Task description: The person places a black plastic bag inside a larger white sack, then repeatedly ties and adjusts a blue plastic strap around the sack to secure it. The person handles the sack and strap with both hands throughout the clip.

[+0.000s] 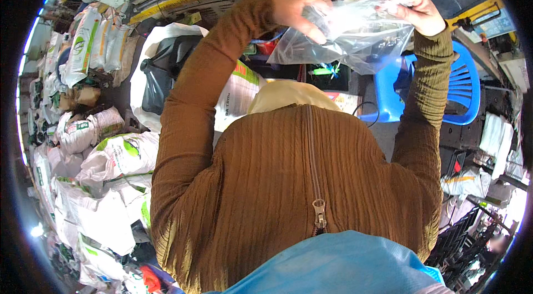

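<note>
Both hands up high, gripping one clear plastic bag [347, 30] between them: my left hand [297, 8] pinches its left top edge with fingers curled into the film, my right hand [417, 10] clamps the right top corner. Bag hangs in the air in front of me, crumpled, contents too blurred to tell. Brown ribbed sleeves [189, 111] run up to both wrists. Below the bag, a blue plastic chair [461, 91]. Far left, stacked white sacks [105, 166] with green print; a black bag [164, 69] sits near them.
</note>
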Demonstrator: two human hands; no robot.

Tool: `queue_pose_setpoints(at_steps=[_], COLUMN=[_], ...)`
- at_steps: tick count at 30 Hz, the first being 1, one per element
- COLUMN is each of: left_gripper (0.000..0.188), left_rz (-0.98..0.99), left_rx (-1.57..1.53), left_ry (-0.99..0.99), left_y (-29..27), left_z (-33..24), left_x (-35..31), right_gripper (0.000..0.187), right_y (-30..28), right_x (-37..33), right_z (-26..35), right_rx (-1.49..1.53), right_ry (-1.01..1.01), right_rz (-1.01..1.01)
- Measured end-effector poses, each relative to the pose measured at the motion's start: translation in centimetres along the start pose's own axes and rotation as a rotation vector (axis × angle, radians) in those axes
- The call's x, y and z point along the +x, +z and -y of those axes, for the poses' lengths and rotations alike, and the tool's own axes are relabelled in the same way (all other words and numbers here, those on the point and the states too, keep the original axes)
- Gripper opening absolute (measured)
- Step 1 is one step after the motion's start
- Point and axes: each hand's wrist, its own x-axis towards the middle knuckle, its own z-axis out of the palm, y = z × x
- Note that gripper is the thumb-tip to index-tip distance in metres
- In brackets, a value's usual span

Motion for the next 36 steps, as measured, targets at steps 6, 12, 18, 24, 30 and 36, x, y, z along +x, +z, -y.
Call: queue_pose_setpoints(at_steps=[6, 12, 18, 24, 30, 36], left_gripper=[0.024, 0.016, 0.02, 0.021, 0.039, 0.11], left_rz=[-0.453, -0.225, -0.598, -0.495, -0.845, -1.633], left_rx=[0.907, 0.904, 0.31, -0.153, -0.141, -1.514], left_ry=[0.189, -0.248, -0.584, -0.689, -0.073, -0.159], left_y=[-2.3, 0.4, -0.2, -0.6, 1.7, 7.7], left_z=[-8.1, -9.6, -8.1, -8.0, -4.1, -0.9], left_x=[-6.9, -11.2, -15.3, -22.9, -30.4, -28.0], right_gripper=[0.024, 0.03, 0.048, 0.02, 0.03, 0.065], right_y=[-0.4, 0.6, 7.9, 10.4, 13.0, 17.8], right_x=[0.8, 6.6, 14.6, 20.4, 25.6, 33.0], right_z=[-1.6, -0.5, -1.1, -3.4, -8.0, -10.2], right_rx=[-0.246, -0.415, -0.501, 0.384, 0.886, 1.131], right_ry=[0.109, 0.167, -0.275, -0.167, -0.055, -0.224], right_rz=[-0.206, 0.085, 0.19, 0.366, 0.635, 0.757])
